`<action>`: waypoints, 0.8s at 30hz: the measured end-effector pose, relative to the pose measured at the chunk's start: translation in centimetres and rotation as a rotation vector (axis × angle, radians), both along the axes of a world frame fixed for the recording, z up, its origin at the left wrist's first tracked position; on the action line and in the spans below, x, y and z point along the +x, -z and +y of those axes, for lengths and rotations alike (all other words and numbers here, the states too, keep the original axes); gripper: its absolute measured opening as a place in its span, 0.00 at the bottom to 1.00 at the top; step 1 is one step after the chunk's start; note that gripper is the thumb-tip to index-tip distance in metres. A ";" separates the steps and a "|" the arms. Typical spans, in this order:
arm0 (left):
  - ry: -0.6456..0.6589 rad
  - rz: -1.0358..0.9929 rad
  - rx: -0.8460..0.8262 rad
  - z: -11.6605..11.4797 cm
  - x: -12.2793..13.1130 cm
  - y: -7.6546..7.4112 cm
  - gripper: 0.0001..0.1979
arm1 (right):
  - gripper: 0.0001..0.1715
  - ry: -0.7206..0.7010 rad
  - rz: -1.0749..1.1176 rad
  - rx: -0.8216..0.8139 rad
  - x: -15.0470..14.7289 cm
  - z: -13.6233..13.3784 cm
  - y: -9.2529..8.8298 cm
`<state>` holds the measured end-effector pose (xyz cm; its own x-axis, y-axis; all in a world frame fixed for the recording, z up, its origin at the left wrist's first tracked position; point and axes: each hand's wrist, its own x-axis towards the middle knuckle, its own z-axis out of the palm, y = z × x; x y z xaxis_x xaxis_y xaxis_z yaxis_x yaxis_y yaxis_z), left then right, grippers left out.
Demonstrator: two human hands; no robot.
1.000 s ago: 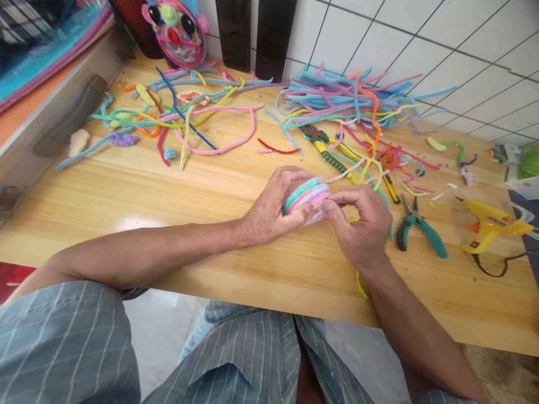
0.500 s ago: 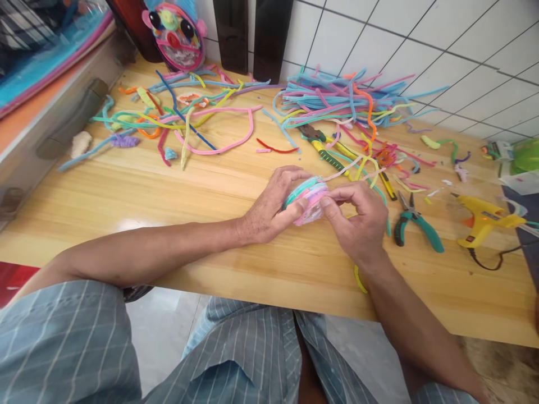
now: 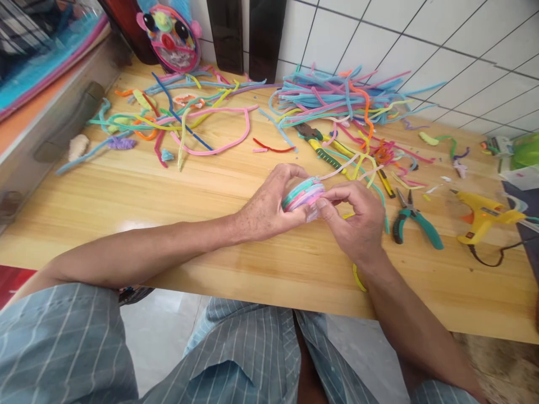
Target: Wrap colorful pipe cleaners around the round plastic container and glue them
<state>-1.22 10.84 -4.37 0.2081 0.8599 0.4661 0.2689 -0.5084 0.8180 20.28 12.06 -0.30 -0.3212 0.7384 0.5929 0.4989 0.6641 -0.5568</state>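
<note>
A small rounded bundle (image 3: pixel 304 193) wound in mint, pink and lilac pipe cleaner is held above the table. My left hand (image 3: pixel 269 205) wraps round its left side, thumb below and fingers above. My right hand (image 3: pixel 353 216) pinches at the bundle's right edge with thumb and forefinger. A pale pink strand (image 3: pixel 340 168) runs from near the bundle up to the right; where it ends at the bundle is hard to make out. The other fingers of my right hand are curled.
Pliers with yellow-green handles (image 3: pixel 326 157), teal pliers (image 3: pixel 415 221) and a yellow glue gun (image 3: pixel 480 216) lie to the right. Behind are a pipe cleaner pile (image 3: pixel 320 98), loose coloured strands (image 3: pixel 210 150) and a decorated face figure (image 3: pixel 174 42). A box wall stands left.
The bundle has tilted in my left hand, so more of its striped side shows. Both hands stay on it. The whole view has shifted slightly.
</note>
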 end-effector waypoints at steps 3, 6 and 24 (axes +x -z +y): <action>0.023 0.001 -0.089 0.1 -0.2 -0.6 0.29 | 0.05 -0.013 -0.001 0.010 -0.1 -0.1 -0.1; 0.050 -0.032 -0.142 0.2 -0.4 -0.8 0.28 | 0.05 -0.019 -0.001 0.004 -0.1 -0.2 -0.1; 0.016 0.014 0.129 0.3 -0.4 1.6 0.29 | 0.03 0.007 0.148 -0.283 0.5 0.4 0.2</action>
